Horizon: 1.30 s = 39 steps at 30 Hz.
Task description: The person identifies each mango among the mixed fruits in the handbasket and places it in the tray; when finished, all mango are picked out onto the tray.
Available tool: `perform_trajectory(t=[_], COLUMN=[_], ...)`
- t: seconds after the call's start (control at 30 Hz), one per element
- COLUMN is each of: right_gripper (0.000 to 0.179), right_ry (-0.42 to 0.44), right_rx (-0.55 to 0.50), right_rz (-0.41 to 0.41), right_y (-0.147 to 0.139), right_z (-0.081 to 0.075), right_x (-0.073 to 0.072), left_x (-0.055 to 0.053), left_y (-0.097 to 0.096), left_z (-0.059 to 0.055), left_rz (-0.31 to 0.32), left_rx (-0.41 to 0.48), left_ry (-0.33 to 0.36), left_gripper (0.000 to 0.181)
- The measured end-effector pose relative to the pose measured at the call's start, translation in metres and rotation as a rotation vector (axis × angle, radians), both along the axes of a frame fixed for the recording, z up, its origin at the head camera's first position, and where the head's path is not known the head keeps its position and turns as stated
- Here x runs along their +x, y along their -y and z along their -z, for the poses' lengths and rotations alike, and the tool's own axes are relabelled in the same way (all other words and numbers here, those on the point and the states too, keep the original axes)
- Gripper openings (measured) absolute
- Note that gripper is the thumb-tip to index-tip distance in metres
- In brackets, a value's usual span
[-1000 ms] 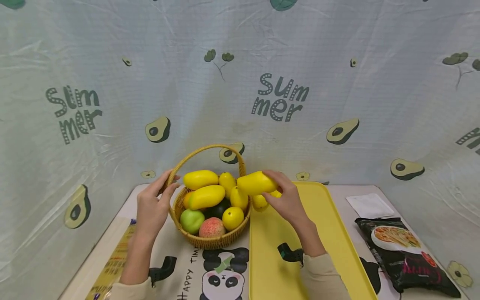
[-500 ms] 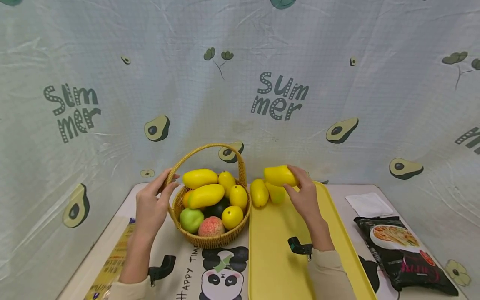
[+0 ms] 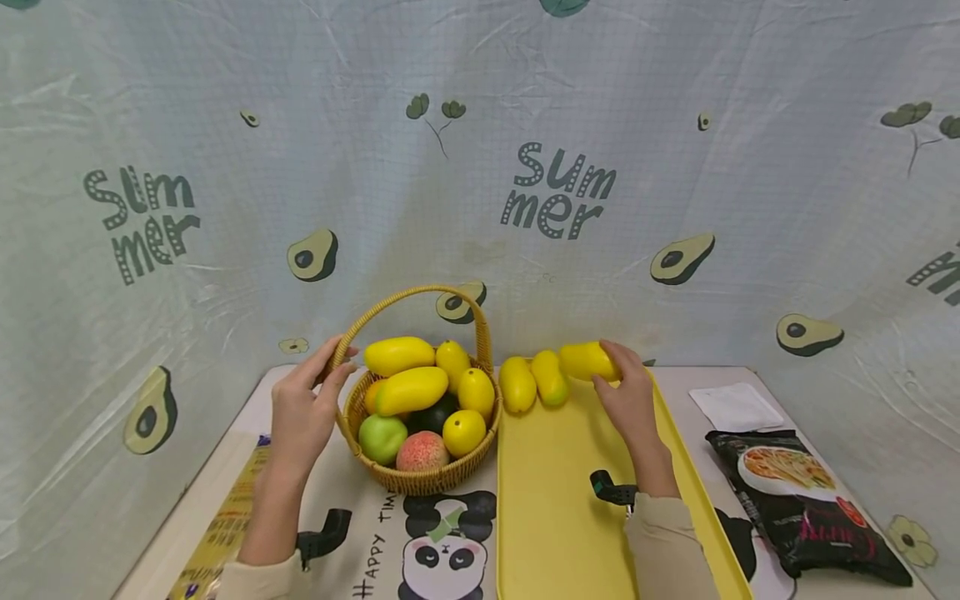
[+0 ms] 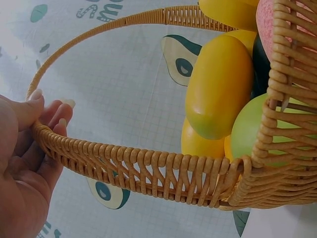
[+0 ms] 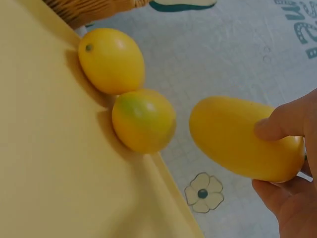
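A wicker basket [image 3: 438, 482] with an arched handle [image 3: 420, 291] stands left of a yellow tray [image 3: 562, 500]. My left hand [image 3: 306, 408] grips the handle's left side; in the left wrist view thumb and fingers [image 4: 59, 116] curl round it. The basket holds several yellow mangoes [image 3: 411, 392], a green apple [image 3: 382, 439], a peach [image 3: 423, 452], a small round yellow fruit [image 3: 464, 432] and something dark beneath. My right hand [image 3: 630, 396] holds a yellow mango [image 3: 587, 362] by its right end, above the tray's far end. Two mangoes [image 5: 111, 60] lie there side by side.
Right of the tray lie a black food packet [image 3: 810, 508] and a white folded tissue [image 3: 737, 407]. A yellow printed strip [image 3: 225, 525] runs along the table's left. A patterned plastic sheet [image 3: 420, 208] hangs close behind.
My right hand has carried the mango from beside the basket rightward and then lower over the tray, uncovering the two mangoes there. The left hand and basket have stayed put.
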State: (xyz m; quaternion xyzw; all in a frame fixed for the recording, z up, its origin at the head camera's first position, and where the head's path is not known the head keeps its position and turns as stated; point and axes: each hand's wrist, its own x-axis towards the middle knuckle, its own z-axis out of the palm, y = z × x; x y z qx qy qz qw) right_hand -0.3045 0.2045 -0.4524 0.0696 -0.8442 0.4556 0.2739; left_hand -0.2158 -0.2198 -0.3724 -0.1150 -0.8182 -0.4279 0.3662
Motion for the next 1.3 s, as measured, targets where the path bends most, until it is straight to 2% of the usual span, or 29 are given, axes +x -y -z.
perform_trajectory(t=[0.1,0.3,0.5,0.8,1.3], right_gripper=[0.053,0.056,0.059,0.042,0.045], right_ry=[0.036,0.160,0.220,0.250,0.310], right_rx=[0.042,0.193,0.302,0.360,0.393], right_rz=[0.020,0.019,0.016,-0.061,-0.111], right_y=[-0.003,-0.006,-0.004,0.006,0.007], right_z=[0.003,0.012,0.017,0.019,0.020], right_x=[0.000,0.000,0.000,0.000,-0.001], left_x=[0.000,0.000,0.000,0.000,0.000], left_y=[0.000,-0.001,-0.001,0.000,0.000], left_z=[0.000,0.000,0.000,0.000,-0.001], left_rz=[0.004,0.015,0.007,0.002,-0.005], left_rx=[-0.003,0.009,0.003,-0.002,-0.003], left_ry=[-0.010,-0.015,0.001,-0.017,-0.012], left_gripper=[0.041,0.042,0.041,0.041,0.038])
